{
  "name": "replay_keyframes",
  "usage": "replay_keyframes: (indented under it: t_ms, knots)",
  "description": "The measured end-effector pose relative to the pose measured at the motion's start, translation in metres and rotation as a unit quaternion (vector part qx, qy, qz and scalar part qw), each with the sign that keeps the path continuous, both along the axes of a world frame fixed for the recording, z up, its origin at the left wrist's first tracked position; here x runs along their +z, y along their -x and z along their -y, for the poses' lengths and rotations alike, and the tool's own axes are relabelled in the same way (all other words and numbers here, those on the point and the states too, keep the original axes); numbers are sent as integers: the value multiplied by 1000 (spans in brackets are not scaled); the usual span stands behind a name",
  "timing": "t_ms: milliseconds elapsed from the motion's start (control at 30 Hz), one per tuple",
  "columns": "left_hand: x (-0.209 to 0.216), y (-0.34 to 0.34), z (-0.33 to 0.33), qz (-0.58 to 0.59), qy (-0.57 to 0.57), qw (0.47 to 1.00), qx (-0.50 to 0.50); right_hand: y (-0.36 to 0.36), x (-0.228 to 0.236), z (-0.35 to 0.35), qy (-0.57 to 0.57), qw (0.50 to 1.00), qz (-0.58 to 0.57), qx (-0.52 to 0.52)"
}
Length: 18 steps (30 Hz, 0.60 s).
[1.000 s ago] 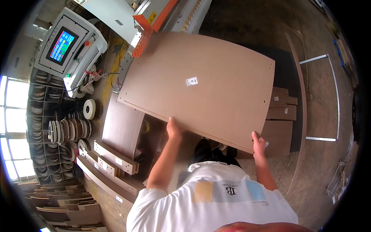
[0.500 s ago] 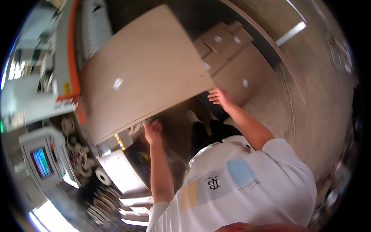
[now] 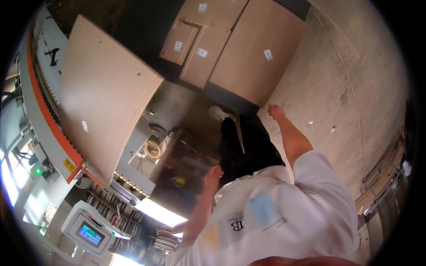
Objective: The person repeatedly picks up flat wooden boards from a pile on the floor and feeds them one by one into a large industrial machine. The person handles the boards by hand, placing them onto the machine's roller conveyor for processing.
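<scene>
My left hand hangs near my left thigh with its fingers curled in and nothing visible in them. On the right, my right hand is held out beside my leg, loosely closed and holding nothing. It is nearest to the corner of a large brown panel lying on a dark low platform. Apart from both hands, another big brown board with a small white label and drilled holes lies along the orange-edged machine at the left.
Smaller labelled panels lie on the dark platform ahead. A control screen stands at the lower left, near stacked rolls of banding. A coiled hose sits under the machine. Concrete floor stretches to the right.
Both hands have come off the large board's near edge, the left drawn back toward my body. The board now sits farther left in view, along the machine. My view has turned toward the platform.
</scene>
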State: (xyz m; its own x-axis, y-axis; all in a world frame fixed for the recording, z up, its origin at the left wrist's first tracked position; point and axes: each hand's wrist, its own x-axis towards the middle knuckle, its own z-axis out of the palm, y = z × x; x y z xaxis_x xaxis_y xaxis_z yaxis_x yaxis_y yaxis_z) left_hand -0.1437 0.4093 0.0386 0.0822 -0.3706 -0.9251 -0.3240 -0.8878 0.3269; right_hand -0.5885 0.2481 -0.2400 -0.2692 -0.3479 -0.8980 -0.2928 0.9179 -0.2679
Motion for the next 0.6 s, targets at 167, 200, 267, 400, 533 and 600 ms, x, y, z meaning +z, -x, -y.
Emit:
replay_keyframes:
  t_ms: [167,200,267,400,533,600]
  knots:
    - [-8,-3,27,-13,-79,996,49,16,-95,24,-57,994,-91,-16]
    - [-12,-4,27,-10,-71,997,40,6,-97,32,-73,992,-67,-84]
    - [-18,-3,25,-11,-59,998,30,-17,-86,49,-108,971,-23,-212]
    - [-13,12,38,-31,-51,997,46,-33,-76,59,-90,938,22,-333]
    - [-12,17,50,-23,-86,995,47,-24,-57,42,-73,961,37,-265]
    - [-15,15,61,-34,-72,996,32,-22,-31,31,-62,969,45,-236]
